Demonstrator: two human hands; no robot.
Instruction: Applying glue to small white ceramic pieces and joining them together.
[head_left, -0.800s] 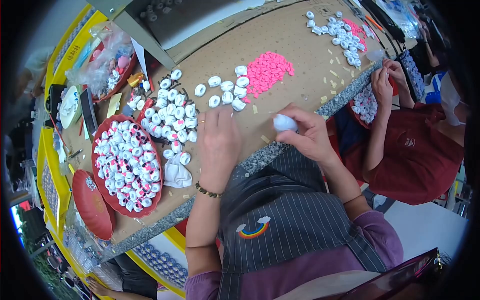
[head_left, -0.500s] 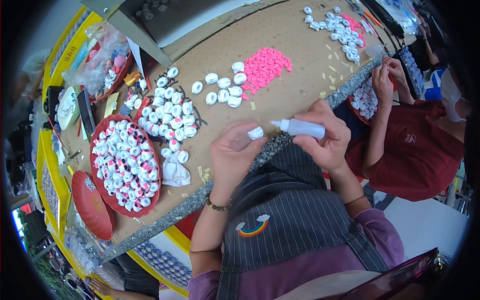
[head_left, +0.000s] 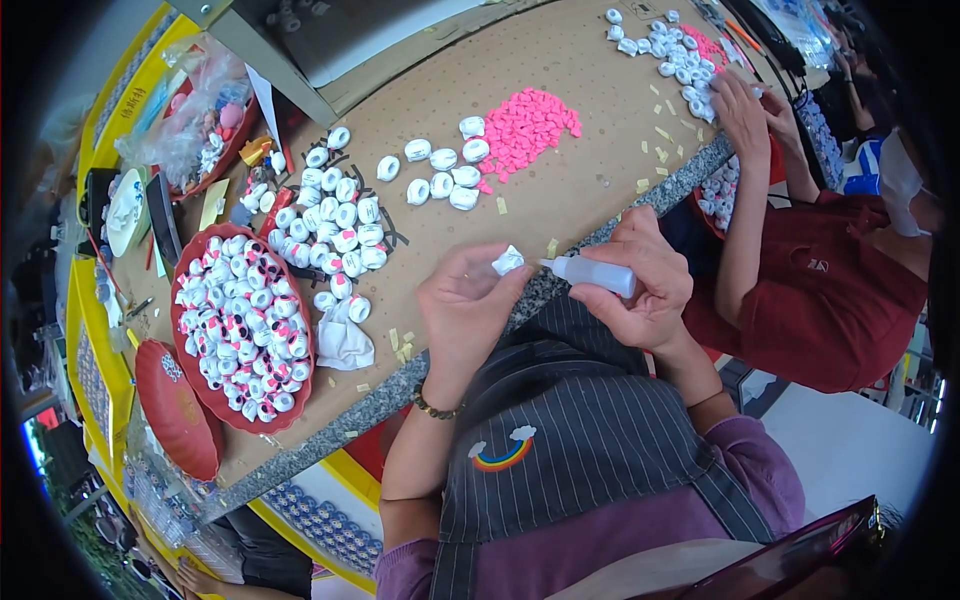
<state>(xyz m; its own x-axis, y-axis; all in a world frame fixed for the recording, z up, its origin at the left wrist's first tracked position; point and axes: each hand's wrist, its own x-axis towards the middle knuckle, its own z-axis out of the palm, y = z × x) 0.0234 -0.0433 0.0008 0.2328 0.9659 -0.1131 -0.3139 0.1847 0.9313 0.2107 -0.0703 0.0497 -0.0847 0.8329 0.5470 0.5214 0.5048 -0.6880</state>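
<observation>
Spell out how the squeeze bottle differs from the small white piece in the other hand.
The squeeze bottle is long with one tapered end; the white piece is short and compact. The squeeze bottle is clearly larger than the white piece. The right hand holds the squeeze bottle, while the left hand pinches the white piece. Both are pale.

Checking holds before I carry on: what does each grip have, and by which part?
The left grip pinches a small white piece by its near side, the contact partly hidden. The right grip holds a squeeze bottle by its rear end.
</observation>
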